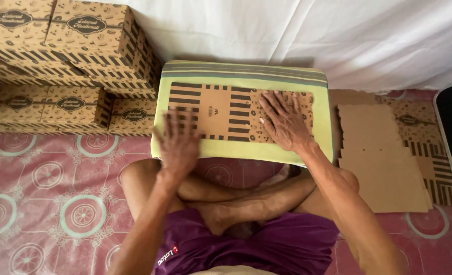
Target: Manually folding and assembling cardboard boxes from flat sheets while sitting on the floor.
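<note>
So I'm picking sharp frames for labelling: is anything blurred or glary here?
Head view: the left hand is smeared by motion blur; the right hand, flat on the printed brown cardboard blank, is sharp. Light is soft and even, with no glare on the white cloth.

The person wears purple shorts with a small red-and-white logo on the left leg. Both arms are bare to beyond the elbow, both legs and feet bare too. No rings, watch or gloves on the 2 hands.
</note>
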